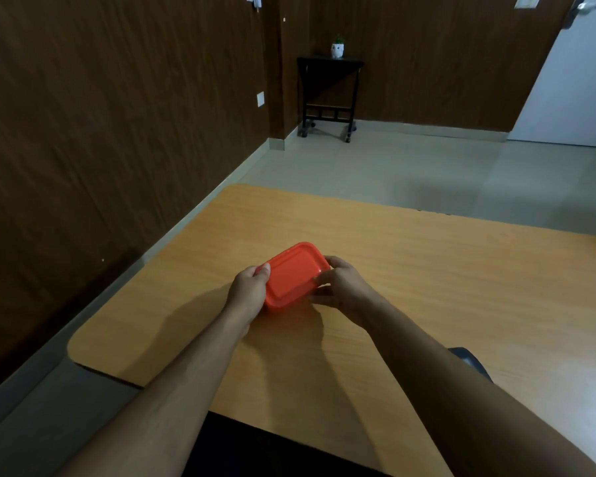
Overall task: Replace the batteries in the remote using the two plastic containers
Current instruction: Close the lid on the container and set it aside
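Note:
A small rectangular container with an orange-red lid sits on the wooden table, lid closed. My left hand grips its left side, thumb up at the lid's edge. My right hand holds its right side, fingers curled round the rim. The container's body is mostly hidden under the lid and my hands. No remote, no batteries and no second container are in view.
The table's left edge runs along a dark wood-panelled wall. A black side table with a small potted plant stands at the far wall. A white door is at the right. A dark chair part shows beside my right forearm.

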